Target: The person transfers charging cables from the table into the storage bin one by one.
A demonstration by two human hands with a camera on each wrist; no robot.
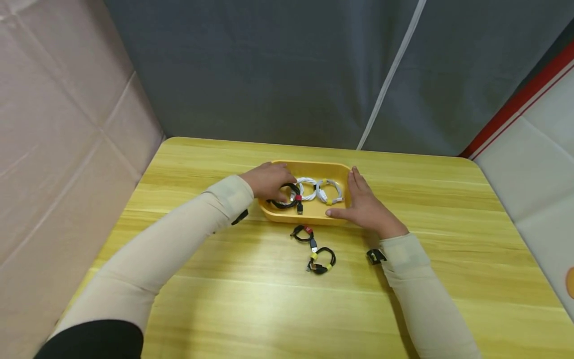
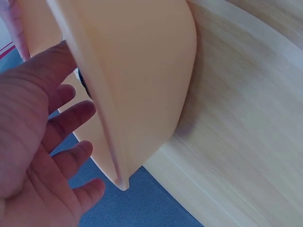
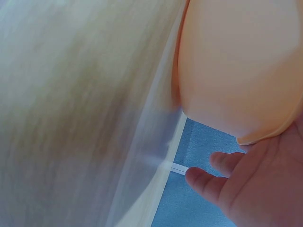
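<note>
The yellow tray (image 1: 314,217) has the flat right hand (image 1: 365,204) against its side, while the left hand (image 1: 269,180) holds a black cable coil (image 1: 285,197) inside.

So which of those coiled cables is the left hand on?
The black coil with the red tie, leftmost in the yellow tray; the left hand touches it.

The light wood-grain counter (image 1: 448,279) carries a yellow oval tray (image 1: 309,215) toward its far middle. Just in front of the tray lie two small coiled black cables: one with a red tie (image 1: 303,233), one with yellow ties (image 1: 321,261), close together.
</note>
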